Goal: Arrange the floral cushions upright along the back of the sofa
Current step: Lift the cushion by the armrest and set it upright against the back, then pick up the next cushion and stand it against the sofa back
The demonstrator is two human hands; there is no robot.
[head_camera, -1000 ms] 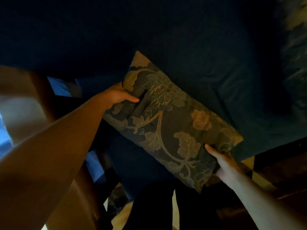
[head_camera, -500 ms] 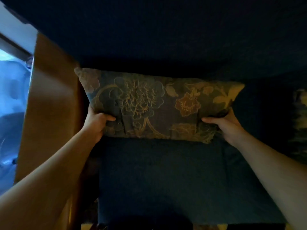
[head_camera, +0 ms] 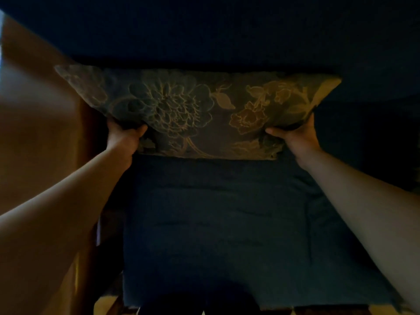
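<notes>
Count: one floral cushion (head_camera: pixel 200 112) in view; two hands; one sofa. No brand, label or writing is readable anywhere in the dim light.

Floral cushion: long rectangular, dark grey-green cloth with one large outlined bloom left of its centre, a smaller orange-gold flower right of centre, and gold leaves toward its right corner. It stands on its long edge, upright, its lower edge on the dark blue sofa seat (head_camera: pixel 216 223) and its top edge against the sofa back (head_camera: pixel 204 30). Whether the cushion's back face touches the sofa back all along cannot be told; the gap is in shadow.

Left hand (head_camera: pixel 122 137): closed on the cushion's lower left part, thumb on the front face, fingers hidden behind the cloth.

Right hand (head_camera: pixel 295 136): closed on the cushion's lower right part, thumb across the front, fingers wrapped behind the right end.

Left of the cushion, touching or just beside its left corner: a brown wooden armrest (head_camera: pixel 38 105). Below the seat's front edge: a strip of yellowish floor (head_camera: pixel 106 303).
</notes>
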